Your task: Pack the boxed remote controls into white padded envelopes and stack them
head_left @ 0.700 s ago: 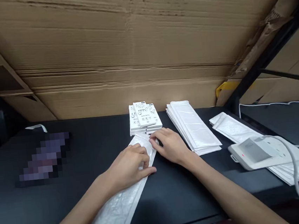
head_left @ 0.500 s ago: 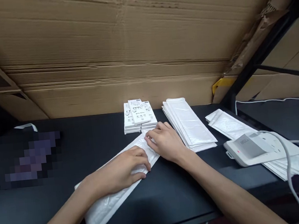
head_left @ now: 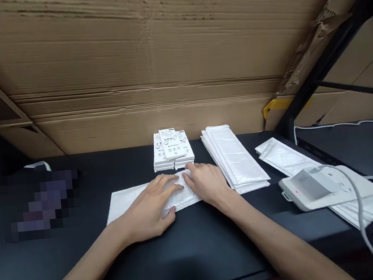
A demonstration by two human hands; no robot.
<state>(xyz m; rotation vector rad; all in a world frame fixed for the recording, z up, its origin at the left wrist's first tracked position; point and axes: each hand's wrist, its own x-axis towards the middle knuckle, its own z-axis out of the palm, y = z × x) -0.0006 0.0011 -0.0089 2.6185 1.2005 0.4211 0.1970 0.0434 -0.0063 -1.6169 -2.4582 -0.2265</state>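
The left hand (head_left: 147, 212) and right hand (head_left: 207, 184) lie palm-down and spread open on a white padded mailer (head_left: 129, 202), pressing on it from above without closing around it. The fingertips of the two hands nearly meet over its right part. Compared with the earlier view, the mailer has swung from a diagonal strip running back toward the person to lying almost level across the black tabletop (head_left: 191, 254), and its near end no longer reaches under the left forearm. Its left part sticks out past the left hand, and its right end sits under the right hand, just in front of a stack of white printed boxes (head_left: 173, 148). To the right of the boxes is a pile of flat white mailers (head_left: 234, 157). Farther right, a white corded device (head_left: 313, 189) sits on a second pile of mailers (head_left: 284, 159), with a white cable (head_left: 360, 211) curving off it. A pixelated, unreadable object (head_left: 44, 206) lies at the left. A corrugated cardboard wall (head_left: 132, 53) rises behind the tabletop's far edge.
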